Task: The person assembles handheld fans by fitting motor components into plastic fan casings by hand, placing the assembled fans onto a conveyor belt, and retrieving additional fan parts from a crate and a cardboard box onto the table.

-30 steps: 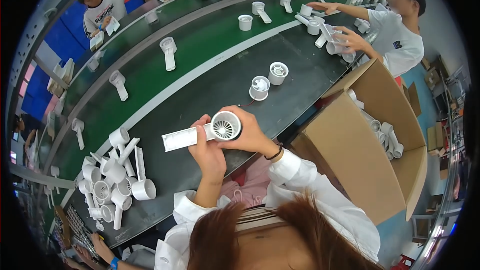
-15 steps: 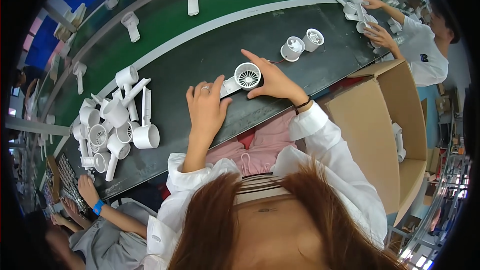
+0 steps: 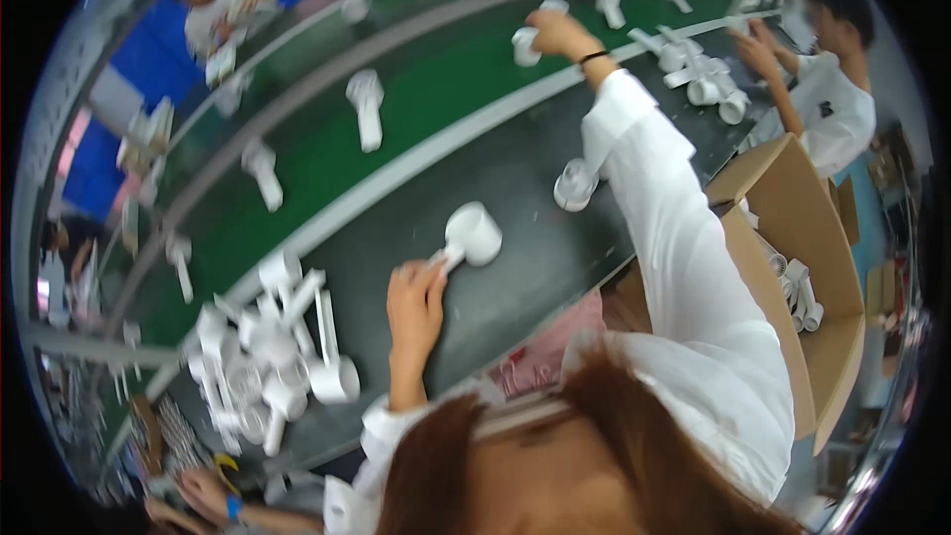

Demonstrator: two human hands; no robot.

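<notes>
Left hand (image 3: 416, 309) clamped on white handled cup (image 3: 475, 234), white pile (image 3: 269, 349) to its left, right hand (image 3: 562, 36) at small white cup (image 3: 525, 50), grip unclear

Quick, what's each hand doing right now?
Left hand: closed, holding a white handled cup.
Right hand: at a white cylinder, but blurred; whether it's gripping cannot be told.
</notes>
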